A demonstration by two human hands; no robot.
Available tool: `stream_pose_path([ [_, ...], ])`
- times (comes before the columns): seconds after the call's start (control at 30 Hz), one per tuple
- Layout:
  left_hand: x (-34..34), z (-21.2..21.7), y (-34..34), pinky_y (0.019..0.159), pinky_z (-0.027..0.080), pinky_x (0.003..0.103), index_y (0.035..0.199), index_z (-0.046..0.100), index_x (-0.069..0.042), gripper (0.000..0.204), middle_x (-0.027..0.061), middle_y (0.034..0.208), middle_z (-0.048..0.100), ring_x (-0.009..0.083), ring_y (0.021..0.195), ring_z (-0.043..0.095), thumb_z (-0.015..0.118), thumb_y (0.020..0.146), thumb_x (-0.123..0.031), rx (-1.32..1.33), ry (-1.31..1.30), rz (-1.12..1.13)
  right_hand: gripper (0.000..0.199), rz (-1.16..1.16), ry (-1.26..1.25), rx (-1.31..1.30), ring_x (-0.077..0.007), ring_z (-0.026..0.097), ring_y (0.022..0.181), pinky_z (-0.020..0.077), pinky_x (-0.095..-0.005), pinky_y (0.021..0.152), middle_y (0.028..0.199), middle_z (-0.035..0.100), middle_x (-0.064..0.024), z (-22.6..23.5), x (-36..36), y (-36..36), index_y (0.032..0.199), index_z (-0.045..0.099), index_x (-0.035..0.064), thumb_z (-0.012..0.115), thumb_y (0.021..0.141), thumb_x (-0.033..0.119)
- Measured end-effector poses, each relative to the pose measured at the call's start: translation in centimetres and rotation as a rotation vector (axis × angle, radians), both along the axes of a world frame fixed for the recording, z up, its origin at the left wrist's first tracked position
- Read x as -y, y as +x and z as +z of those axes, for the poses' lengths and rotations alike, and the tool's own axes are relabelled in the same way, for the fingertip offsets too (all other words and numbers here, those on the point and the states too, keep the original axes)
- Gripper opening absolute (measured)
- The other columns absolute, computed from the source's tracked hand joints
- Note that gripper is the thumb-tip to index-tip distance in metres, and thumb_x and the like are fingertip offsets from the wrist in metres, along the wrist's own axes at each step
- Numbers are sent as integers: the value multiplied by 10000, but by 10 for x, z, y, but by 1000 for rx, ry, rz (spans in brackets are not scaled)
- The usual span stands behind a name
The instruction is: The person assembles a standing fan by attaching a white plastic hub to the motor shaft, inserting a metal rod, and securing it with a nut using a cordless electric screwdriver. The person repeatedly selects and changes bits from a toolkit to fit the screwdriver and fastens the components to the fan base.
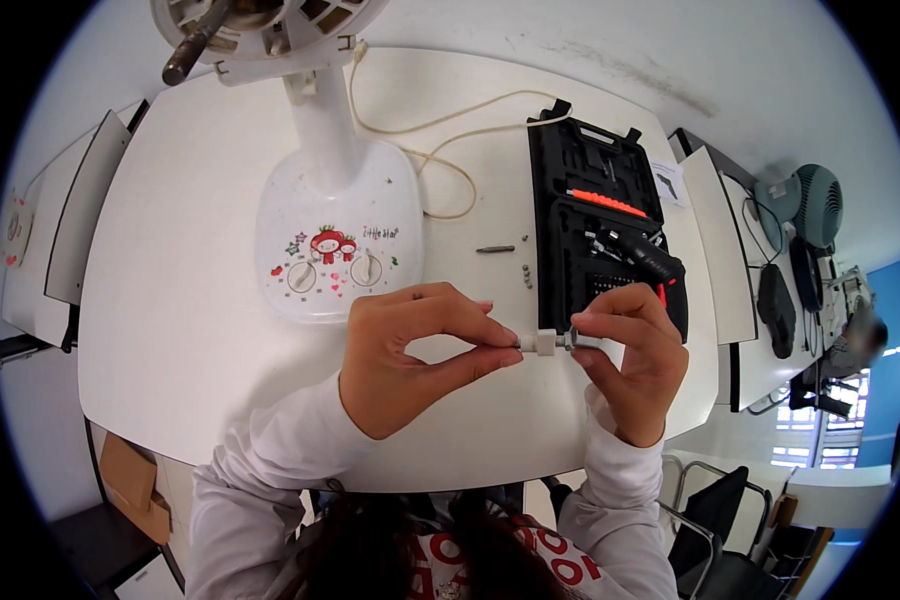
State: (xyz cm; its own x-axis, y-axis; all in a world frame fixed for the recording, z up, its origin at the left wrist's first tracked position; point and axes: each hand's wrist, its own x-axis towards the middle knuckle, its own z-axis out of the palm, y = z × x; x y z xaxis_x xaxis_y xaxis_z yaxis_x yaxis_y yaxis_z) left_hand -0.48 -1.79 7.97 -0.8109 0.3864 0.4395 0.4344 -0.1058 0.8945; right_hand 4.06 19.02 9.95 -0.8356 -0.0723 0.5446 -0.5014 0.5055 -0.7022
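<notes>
Pinching the small white-and-metal fitting [546, 342] by opposite ends, with left fingers [475, 364] and right fingers [610, 326], above the surface [470, 440]. Could slip, drop and roll away through uneven twisting or a slackened hold.

Shiny metal fitting [562, 341], smooth plastic fan base [340, 220]

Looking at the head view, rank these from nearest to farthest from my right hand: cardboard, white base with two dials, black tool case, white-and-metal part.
1. White-and-metal part: in the right hand, at its fingertips.
2. Black tool case: just beyond the hand.
3. White base: across to the left.
4. Cardboard: far lower left.
</notes>
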Motion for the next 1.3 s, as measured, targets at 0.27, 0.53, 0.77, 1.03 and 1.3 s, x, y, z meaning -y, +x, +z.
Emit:
stream_pose_path([
  [0.27, 0, 0, -1, 824, 525, 358, 795, 687, -49, 193, 47, 750, 694, 146, 711, 651, 778, 650, 41, -68, -42, 24, 351, -24, -49, -23, -185, 628, 756, 491, -257, 650, 859, 671, -87, 4, 6, 3, 895, 640, 31, 768, 586, -78],
  [0.53, 1, 1, 0, 811, 533, 359, 788, 681, -43, 164, 40, 738, 692, 144, 692, 646, 768, 668, 27, -20, -70, -2, 311, 7, -82, 18, -189, 642, 755, 502, -257, 645, 846, 677, -93, 0, 1, 3, 851, 657, 13, 788, 578, -60],
  [0.77, 1, 2, 0, 849, 535, 370, 803, 665, -44, 146, 34, 726, 664, 166, 673, 634, 735, 701, 35, -160, -145, 32, 299, 57, -12, 24, -183, 638, 721, 504, -247, 618, 828, 672, -88, -1, -4, -1, 851, 678, 17, 786, 582, -59],
  [1.03, 3, -1, 2, 870, 523, 401, 810, 669, -55, 172, 34, 748, 671, 156, 681, 653, 748, 690, 39, -249, -249, 23, 298, 103, 35, 98, -178, 638, 715, 507, -249, 622, 813, 667, -79, -4, -11, -3, 863, 683, 17, 783, 591, -54],
  [1.3, 1, -4, 2, 874, 524, 398, 817, 658, -51, 176, 36, 751, 668, 157, 684, 657, 744, 693, 40, -288, -278, 50, 272, 95, -45, 176, -179, 645, 725, 511, -248, 640, 811, 672, -81, -13, -12, -4, 854, 681, 16, 778, 611, -58],
])
